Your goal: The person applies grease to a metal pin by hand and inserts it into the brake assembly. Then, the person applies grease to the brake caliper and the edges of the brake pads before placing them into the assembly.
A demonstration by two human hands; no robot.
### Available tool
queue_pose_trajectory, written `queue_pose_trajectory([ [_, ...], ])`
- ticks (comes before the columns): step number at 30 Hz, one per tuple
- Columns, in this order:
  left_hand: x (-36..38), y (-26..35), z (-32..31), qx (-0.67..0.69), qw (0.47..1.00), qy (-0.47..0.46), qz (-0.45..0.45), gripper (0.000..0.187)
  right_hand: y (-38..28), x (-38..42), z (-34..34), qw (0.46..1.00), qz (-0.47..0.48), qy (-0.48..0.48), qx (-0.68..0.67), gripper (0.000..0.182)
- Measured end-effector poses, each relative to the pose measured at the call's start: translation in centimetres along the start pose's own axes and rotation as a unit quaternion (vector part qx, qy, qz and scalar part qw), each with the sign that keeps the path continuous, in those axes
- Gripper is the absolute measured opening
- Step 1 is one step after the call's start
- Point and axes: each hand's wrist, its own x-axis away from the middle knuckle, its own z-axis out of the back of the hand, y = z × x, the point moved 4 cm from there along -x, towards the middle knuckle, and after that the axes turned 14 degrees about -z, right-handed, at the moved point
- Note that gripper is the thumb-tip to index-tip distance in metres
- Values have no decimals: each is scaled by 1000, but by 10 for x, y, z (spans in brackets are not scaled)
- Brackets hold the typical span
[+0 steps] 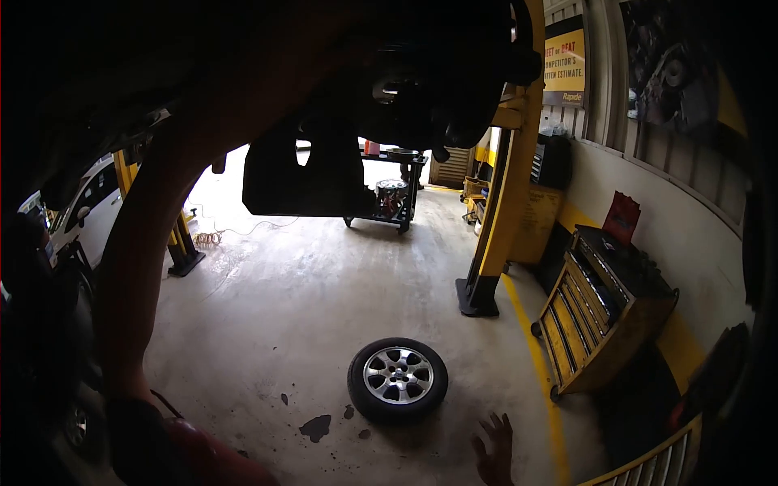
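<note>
My left arm [134,267] reaches up into the shadow beneath a raised vehicle [438,73]. Its hand is lost in the dark near the underside, so the fingers and anything in them cannot be made out. Low in the picture, my right hand [494,454] hangs with fingers spread and nothing in it. Just left of and beyond that hand, a wheel [398,378] with a silver multi-spoke rim and black tyre lies flat on the concrete floor, apart from the hand.
Yellow lift posts [506,194] stand right and left. A yellow tool cabinet [592,316] on casters is along the right wall. Farther back are a black cart [393,190] and a coiled hose [208,238]. A white car [93,194] is at left; dark stains [315,428] mark the floor.
</note>
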Motion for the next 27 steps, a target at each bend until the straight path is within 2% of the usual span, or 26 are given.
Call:
queue_pose_trajectory([
  [1,-2,2,0,2,1000,-2,-10,26,3,7,-2,1000,-21,-2,-4,35],
  [3,2,2,1,-1,997,-48,64,22,15,20,-7,999,-46,-2,4,34],
  [4,2,1,2,-2,997,-47,61,22,29,27,-14,999,-46,-1,1,34],
  [6,-1,-8,3,59,989,-90,97,22,46,31,-29,996,-74,14,-49,35],
  [8,-4,-14,5,123,973,-133,140,22,46,31,-35,996,-77,12,-30,35],
  [10,-8,-17,3,189,948,-178,182,22,43,30,-43,998,3,43,-41,33],
  [12,-10,-19,1,250,915,-228,219,22,25,23,-40,999,-23,30,-37,32],
  [13,-5,-19,-3,250,915,-233,213,22,19,20,-42,998,-45,22,-29,32],
  [15,13,-19,-7,175,957,-137,185,35,24,25,-47,997,-64,26,-28,33],
  [16,17,-19,-10,177,957,-138,185,35,30,27,-48,996,-79,29,-20,33],
  [18,18,-18,-6,111,980,-84,142,29,34,30,-49,996,-75,35,-18,32],
  [19,18,-17,-7,112,979,-83,145,29,35,31,-44,996,-81,34,-1,35],
  [21,14,-11,-7,63,989,-93,97,27,44,36,-42,995,-91,29,18,38],
  [22,9,-14,-4,66,989,-93,99,27,54,39,-43,998,-34,49,-3,43],
  [23,0,-23,-4,171,969,-124,127,23,63,42,-42,997,24,69,-24,49],
  [24,-4,-27,-7,275,937,-153,153,21,66,43,-39,997,23,70,-22,49],
  [25,0,-29,-11,276,937,-152,153,21,70,44,-37,998,16,62,-16,54],
  [27,12,-36,-16,234,955,-89,161,21,75,47,-37,998,9,55,-11,60],
])
